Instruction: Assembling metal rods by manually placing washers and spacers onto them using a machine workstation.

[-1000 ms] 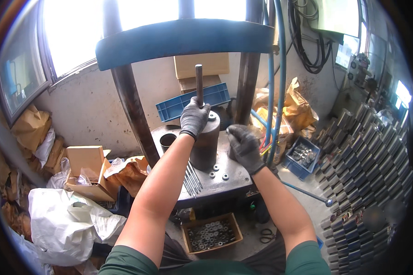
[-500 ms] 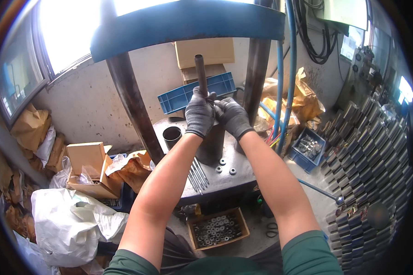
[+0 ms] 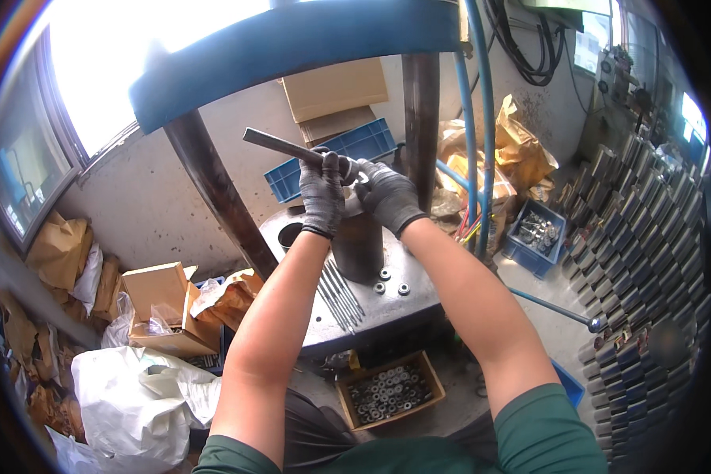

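Observation:
In my gloved left hand (image 3: pixel 321 197) is a dark metal tube (image 3: pixel 275 143), the fingers wrapped round it; it slants, its free end up to the left. My gloved right hand (image 3: pixel 390 197) is closed at the tube's lower right end, pinching a small pale ring-shaped part (image 3: pixel 363 178). Both hands are above a thick dark cylinder (image 3: pixel 360 253) standing on the metal press table (image 3: pixel 302 332). Beside it lie several thin metal rods (image 3: pixel 341 294) and a few small metal rings (image 3: pixel 380 288). A hollow dark cylinder (image 3: pixel 290 234) stands partly behind my left hand and forearm.
A blue press frame (image 3: pixel 292 59) with steel columns (image 3: pixel 217 189) surrounds the work. Below is a box of metal rings (image 3: pixel 426 407). Stacked metal cylinders (image 3: pixel 648 261) and a blue bin of parts (image 3: pixel 557 257) stand right; an open cardboard box (image 3: pixel 174 344) and a white sack (image 3: pixel 134 403) left.
The tube has tipped from upright to a slant, its free end swinging left and down. Both hands turned with it, and the ring-shaped part now shows at my right fingers.

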A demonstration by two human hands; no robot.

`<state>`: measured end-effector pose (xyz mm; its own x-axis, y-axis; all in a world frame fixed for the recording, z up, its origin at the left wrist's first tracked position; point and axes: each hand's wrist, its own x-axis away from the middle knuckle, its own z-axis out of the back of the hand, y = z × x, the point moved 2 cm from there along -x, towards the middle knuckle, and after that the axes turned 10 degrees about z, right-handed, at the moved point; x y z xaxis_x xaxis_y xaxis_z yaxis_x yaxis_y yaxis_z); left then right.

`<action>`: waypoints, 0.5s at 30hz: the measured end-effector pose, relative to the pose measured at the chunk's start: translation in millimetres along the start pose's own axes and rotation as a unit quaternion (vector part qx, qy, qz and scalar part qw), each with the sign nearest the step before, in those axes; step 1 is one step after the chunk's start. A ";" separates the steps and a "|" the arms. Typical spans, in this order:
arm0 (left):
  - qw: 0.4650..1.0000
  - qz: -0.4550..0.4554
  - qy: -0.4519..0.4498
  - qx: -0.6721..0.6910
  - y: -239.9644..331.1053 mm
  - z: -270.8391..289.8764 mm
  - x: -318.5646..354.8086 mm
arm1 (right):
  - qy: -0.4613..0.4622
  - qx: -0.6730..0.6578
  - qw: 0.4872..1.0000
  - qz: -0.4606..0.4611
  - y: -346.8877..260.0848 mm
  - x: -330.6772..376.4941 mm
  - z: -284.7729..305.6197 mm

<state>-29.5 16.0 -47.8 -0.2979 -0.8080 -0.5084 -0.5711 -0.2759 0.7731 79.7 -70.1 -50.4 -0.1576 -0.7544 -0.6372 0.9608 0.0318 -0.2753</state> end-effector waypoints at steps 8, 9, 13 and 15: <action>0.996 0.080 -0.005 -0.031 2.9 -25.1 -10.7 | -0.009 -0.032 0.999 -0.008 24.1 -0.9 -14.1; 0.996 0.078 -0.012 -0.029 6.3 -30.0 -12.1 | 0.008 -0.052 0.999 0.007 31.5 3.8 -15.0; 0.977 0.125 -0.025 -0.171 19.7 -31.0 -22.3 | 0.057 -0.187 0.976 0.100 18.9 68.0 0.5; 0.952 0.150 -0.033 -0.265 35.7 -43.7 -19.3 | 0.009 -0.164 0.980 0.116 1.4 120.1 43.0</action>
<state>-10.8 -1.0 6.3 -0.4434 -0.8623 -0.2445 0.0078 -0.2765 0.9610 71.9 -188.8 -96.4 0.0505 -0.6906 -0.7214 0.8466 0.4129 -0.3360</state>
